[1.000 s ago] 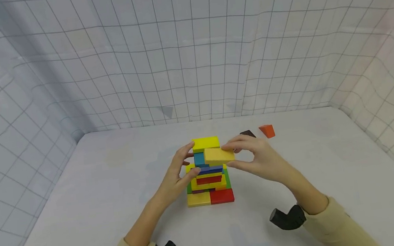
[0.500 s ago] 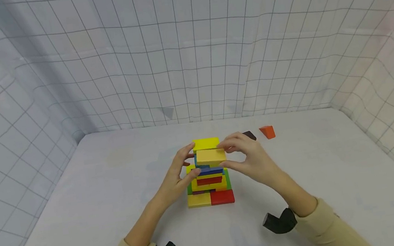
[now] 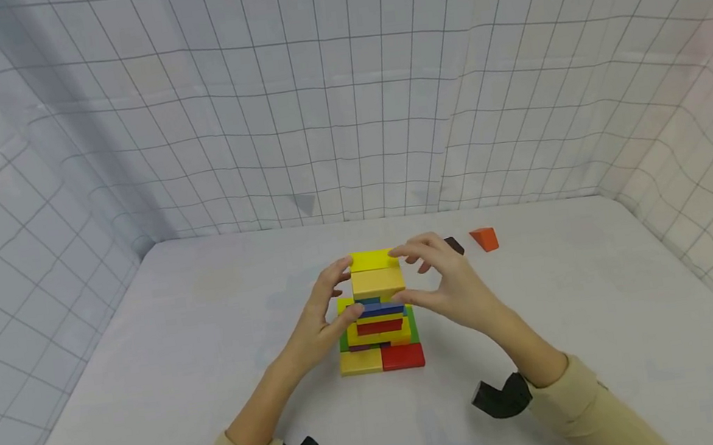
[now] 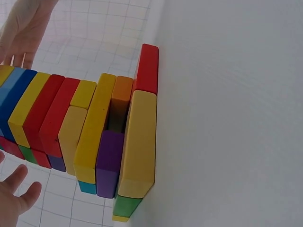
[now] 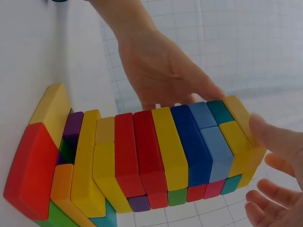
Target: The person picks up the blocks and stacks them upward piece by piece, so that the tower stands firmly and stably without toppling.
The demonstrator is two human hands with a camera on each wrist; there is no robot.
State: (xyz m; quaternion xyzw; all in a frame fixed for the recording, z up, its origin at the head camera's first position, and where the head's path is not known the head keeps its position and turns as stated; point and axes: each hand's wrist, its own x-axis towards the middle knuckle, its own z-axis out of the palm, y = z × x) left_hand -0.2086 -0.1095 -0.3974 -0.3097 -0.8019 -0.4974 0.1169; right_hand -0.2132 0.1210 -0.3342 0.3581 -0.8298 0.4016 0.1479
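A tower of coloured blocks (image 3: 380,327) stands on the white table, in layers of yellow, red, blue, green and purple. On its top lie a pale yellow block (image 3: 377,281) at the near side and a bright yellow block (image 3: 373,260) behind it. My right hand (image 3: 454,288) is at the tower's right side; in the right wrist view its thumb touches the pale yellow block, while the other fingers stand apart below. Along the left side, my left hand (image 3: 315,322) is spread, thumb near the blue layer and fingertips by the bright yellow block.
A red-orange wedge block (image 3: 485,239) and a partly hidden dark block (image 3: 455,245) lie on the table (image 3: 578,284) behind my right hand. White gridded curtains (image 3: 342,105) enclose the back and sides. A dark curved device (image 3: 501,398) sits at my right wrist.
The right hand has brought the pale yellow block left onto the tower's top, in line with the layers, and its index finger has lifted off it. My left hand has stayed in place.
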